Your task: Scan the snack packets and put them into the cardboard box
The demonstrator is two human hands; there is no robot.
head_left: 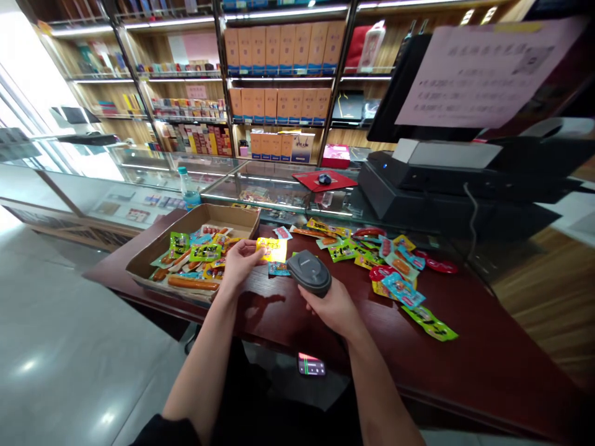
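Pinched in my left hand [242, 263] is a yellow snack packet [273, 249], held just above the dark red table. My right hand [332, 305] is wrapped round a grey barcode scanner [310, 272], whose head points toward the packet. A blue snack packet [279, 269] lies on the table between the two hands. Left of my left hand stands a cardboard box [235, 218] holding green, yellow and blue packets and wrapped sausages [193, 283]. To the right of the scanner, a loose pile of packets includes a green one [430, 323] and a red one [441, 266].
A glass display counter [223, 179] runs behind the table, with a bottle [188, 188] near the box. At the right stand a monitor [400, 87] with a paper notice and a black till [400, 192]. A lit phone [311, 364] shows below the table edge.
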